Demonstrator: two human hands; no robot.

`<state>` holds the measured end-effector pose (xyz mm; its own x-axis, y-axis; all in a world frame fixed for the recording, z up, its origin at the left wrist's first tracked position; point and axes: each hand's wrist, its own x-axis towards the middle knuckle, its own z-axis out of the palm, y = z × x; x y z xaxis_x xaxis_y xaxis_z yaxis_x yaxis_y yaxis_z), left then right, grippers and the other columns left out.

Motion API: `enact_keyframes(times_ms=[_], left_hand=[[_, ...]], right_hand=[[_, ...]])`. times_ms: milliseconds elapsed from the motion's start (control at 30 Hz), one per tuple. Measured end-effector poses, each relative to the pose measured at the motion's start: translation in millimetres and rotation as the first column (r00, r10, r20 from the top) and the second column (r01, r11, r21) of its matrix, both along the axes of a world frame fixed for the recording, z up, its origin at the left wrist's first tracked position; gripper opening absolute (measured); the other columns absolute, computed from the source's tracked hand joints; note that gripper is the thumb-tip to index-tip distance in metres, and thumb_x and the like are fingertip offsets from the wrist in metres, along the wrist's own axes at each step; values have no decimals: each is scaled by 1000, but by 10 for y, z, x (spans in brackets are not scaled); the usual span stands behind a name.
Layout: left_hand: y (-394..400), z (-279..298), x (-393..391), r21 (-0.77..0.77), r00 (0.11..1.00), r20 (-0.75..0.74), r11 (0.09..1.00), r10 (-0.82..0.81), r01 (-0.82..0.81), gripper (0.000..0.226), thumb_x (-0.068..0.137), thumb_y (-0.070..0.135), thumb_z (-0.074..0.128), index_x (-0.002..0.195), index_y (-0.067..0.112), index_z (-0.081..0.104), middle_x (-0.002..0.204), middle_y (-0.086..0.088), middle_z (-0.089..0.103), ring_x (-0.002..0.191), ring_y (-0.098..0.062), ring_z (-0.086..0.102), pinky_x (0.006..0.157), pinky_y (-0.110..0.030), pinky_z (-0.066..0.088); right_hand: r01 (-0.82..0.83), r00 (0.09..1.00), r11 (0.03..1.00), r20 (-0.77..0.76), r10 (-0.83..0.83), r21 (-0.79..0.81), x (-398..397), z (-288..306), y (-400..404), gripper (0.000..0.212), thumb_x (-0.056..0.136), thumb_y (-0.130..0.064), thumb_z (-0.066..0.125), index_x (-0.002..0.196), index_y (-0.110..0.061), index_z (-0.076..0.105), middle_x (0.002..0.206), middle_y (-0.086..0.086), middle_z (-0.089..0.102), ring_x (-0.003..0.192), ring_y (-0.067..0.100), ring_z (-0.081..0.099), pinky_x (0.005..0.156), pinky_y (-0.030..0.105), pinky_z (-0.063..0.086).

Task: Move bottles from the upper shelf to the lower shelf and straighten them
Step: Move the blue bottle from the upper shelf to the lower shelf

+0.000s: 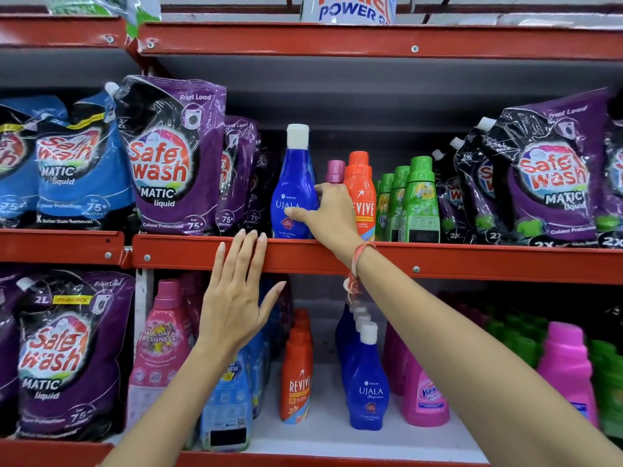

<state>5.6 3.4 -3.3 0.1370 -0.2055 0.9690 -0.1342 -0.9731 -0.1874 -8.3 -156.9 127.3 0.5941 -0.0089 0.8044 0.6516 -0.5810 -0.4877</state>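
Observation:
A blue Ujala bottle (292, 183) with a white cap stands upright on the upper shelf (438, 261). My right hand (328, 214) wraps its fingers around the bottle's right side and front. An orange Revive bottle (362, 190) and a pink-capped bottle (335, 170) stand just right of it. My left hand (236, 298) is flat and open, fingertips resting on the red shelf rail. On the lower shelf (337, 436) stand a row of blue Ujala bottles (365, 382) and a row of orange Revive bottles (296, 372).
Green bottles (418, 200) fill the upper shelf to the right. Purple Safe Wash pouches (172, 156) flank both sides. Pink Vanish bottles (424, 396) and pink and blue softener bottles (161, 345) stand on the lower shelf. A white gap lies between the Revive and Ujala rows.

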Motion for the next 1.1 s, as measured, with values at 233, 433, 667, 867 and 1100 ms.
enact_keyframes(times_ms=[233,433,667,867,1100], left_hand=[[-97,0,-133,-91,996,-39,993,-84,80,64,99,45,36,149,5,30,155,-15,34,147,-26,23,118,-50,21],[-198,-230,-335,-121,988,-48,983,-144,138,60,100,43,34,146,4,37,154,-13,38,145,-24,30,118,-51,22],[-197,-949,-410,-128,976,-176,986,-131,110,58,100,41,36,141,1,43,150,-15,43,141,-27,35,115,-53,27],[-198,-1458,-423,-111,949,-290,989,-122,93,56,99,39,37,140,1,43,147,-16,46,138,-30,38,115,-51,26],[-241,-1950,-418,-105,893,-432,990,-127,90,58,97,38,37,139,-2,44,143,-19,50,134,-31,45,113,-48,28]], right_hand=[[-127,987,966,121,102,224,-268,-7,-267,56,73,-33,81,118,-12,57,116,1,51,98,11,54,75,19,46],[-308,949,867,59,311,392,-531,-236,-564,63,53,-45,85,107,-20,66,111,4,72,95,25,72,79,48,61],[-337,908,835,-86,411,435,-848,-937,-794,51,67,-20,87,111,-6,64,105,10,75,89,28,75,75,50,62],[-170,940,891,-201,275,422,-725,-1592,-766,62,45,-41,91,98,-18,68,94,5,77,85,27,74,74,50,61],[-13,949,956,-298,104,292,-457,-2228,-636,44,55,-26,92,89,-22,64,100,6,72,86,23,70,77,37,57]])
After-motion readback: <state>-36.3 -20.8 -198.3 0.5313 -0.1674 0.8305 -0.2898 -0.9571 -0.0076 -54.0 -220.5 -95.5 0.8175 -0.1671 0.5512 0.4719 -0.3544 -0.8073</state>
